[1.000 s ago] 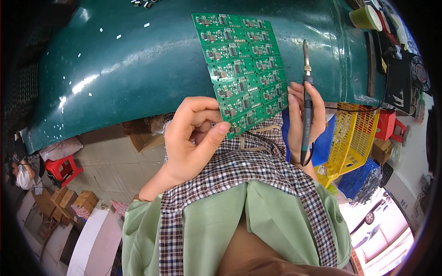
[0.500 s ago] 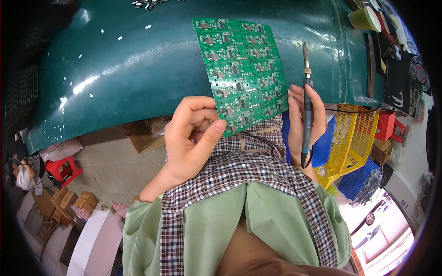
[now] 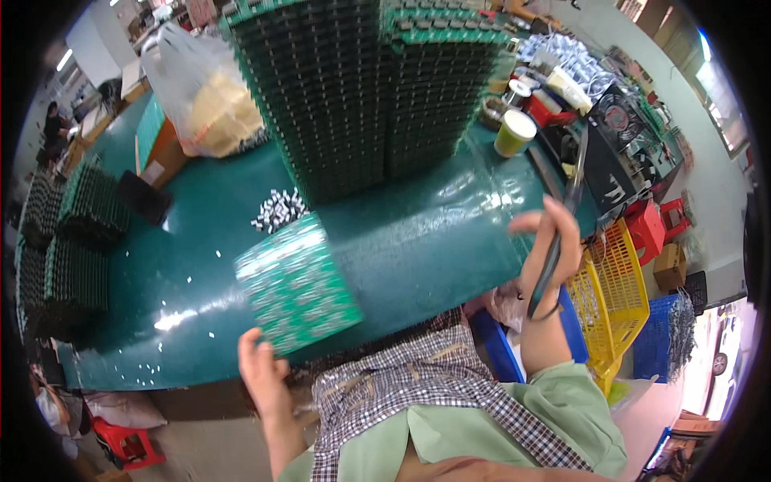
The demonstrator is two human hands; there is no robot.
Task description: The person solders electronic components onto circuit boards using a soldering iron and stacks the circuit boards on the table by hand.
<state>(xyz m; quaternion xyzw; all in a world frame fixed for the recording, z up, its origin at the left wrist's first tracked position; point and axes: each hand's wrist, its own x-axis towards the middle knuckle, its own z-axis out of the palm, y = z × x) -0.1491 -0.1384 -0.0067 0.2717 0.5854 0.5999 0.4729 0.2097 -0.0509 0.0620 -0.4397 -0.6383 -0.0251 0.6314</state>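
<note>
A green circuit board panel [image 3: 299, 287], smeared by motion, is at the table's front edge, left of the middle. My left hand [image 3: 265, 373] grips its near left corner. Whether the panel rests on the table or hangs just above it, I cannot tell. To the right, my right hand [image 3: 554, 241] holds a soldering iron [image 3: 549, 269] with its tip pointing up and away. Its index finger is raised off the handle. Just beyond the panel lies a pile of small black-and-white parts [image 3: 279, 210].
Tall stacks of circuit boards [image 3: 337, 104] stand at the back of the green table [image 3: 418, 249], with more board stacks [image 3: 76, 257] at far left. A plastic bag [image 3: 201, 96], a dark phone-like object [image 3: 144, 198] and a green cup [image 3: 515, 133] surround the workspace. Yellow crates [image 3: 614, 297] stand at right.
The view has tilted up to the stacks. My left hand has carried the panel left and lower, away from my right hand. The soldering iron has moved right.
</note>
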